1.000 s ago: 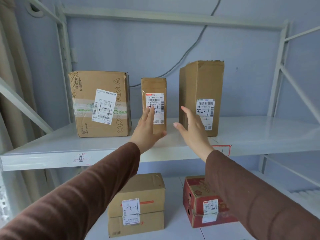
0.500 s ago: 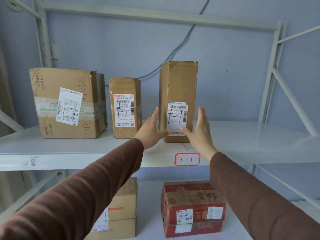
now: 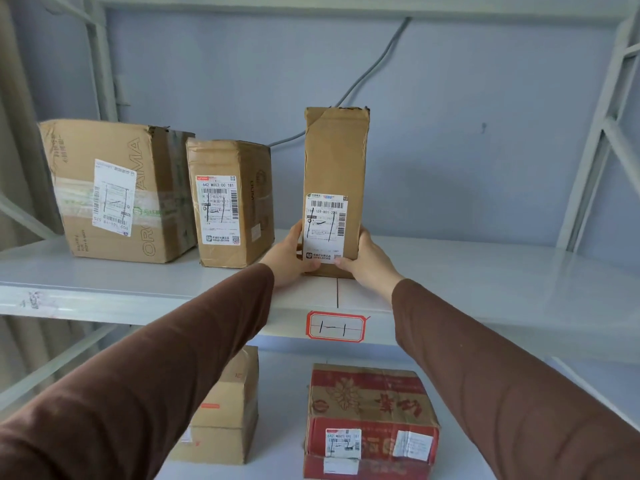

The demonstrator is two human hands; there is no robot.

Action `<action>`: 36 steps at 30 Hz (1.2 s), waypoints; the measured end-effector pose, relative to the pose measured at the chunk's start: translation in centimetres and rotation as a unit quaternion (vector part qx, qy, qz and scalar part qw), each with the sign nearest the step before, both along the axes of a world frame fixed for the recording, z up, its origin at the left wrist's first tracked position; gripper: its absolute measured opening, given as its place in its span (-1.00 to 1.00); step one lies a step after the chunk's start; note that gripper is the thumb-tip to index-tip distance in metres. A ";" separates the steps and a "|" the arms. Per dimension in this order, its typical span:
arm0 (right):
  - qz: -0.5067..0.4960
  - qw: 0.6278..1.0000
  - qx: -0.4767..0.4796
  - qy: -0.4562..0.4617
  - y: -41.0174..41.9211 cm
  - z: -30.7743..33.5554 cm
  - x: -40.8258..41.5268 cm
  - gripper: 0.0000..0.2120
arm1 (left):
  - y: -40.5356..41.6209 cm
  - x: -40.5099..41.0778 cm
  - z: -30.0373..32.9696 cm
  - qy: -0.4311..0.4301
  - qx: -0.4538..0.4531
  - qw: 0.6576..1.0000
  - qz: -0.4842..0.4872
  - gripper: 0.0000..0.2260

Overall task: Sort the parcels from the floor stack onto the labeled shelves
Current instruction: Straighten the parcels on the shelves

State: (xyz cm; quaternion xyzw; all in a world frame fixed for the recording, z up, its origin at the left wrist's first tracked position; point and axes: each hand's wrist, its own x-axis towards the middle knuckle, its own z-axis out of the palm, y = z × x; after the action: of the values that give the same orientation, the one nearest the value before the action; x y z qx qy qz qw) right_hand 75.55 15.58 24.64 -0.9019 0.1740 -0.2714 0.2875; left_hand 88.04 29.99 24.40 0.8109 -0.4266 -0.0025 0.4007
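A tall narrow cardboard parcel (image 3: 335,157) with a white shipping label stands upright on the upper white shelf (image 3: 467,285). My left hand (image 3: 287,254) grips its lower left side, thumb across the front. My right hand (image 3: 367,259) grips its lower right side, thumb on the label. Directly below the parcel, a red-bordered tag (image 3: 336,326) marked "1-1" sticks to the shelf's front edge. Left of it stand a medium parcel (image 3: 228,202) and a large parcel (image 3: 114,188).
On the lower shelf sit a red printed carton (image 3: 370,420) and stacked brown boxes (image 3: 225,410). White steel uprights (image 3: 595,133) frame the right side. The upper shelf is bare to the right of the tall parcel. A grey cable (image 3: 374,67) runs down the wall.
Both hands have closed in from either side and taken hold of the tall parcel's base. The view has shifted right and closer, centring that parcel above the "1-1" tag.
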 end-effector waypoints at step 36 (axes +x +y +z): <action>0.033 0.967 -0.187 -0.169 3.2 -20.4 -18.5 -0.64 | 9.2 -12.9 -20.3 -0.189 -0.030 0.975 -0.112 -0.40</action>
State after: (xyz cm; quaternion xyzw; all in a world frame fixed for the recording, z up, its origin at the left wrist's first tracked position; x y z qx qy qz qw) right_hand 57.07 18.75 4.24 -0.8860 0.0398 -0.4377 0.1480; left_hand 75.15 39.21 4.13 0.7311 -0.5828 0.1185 0.3342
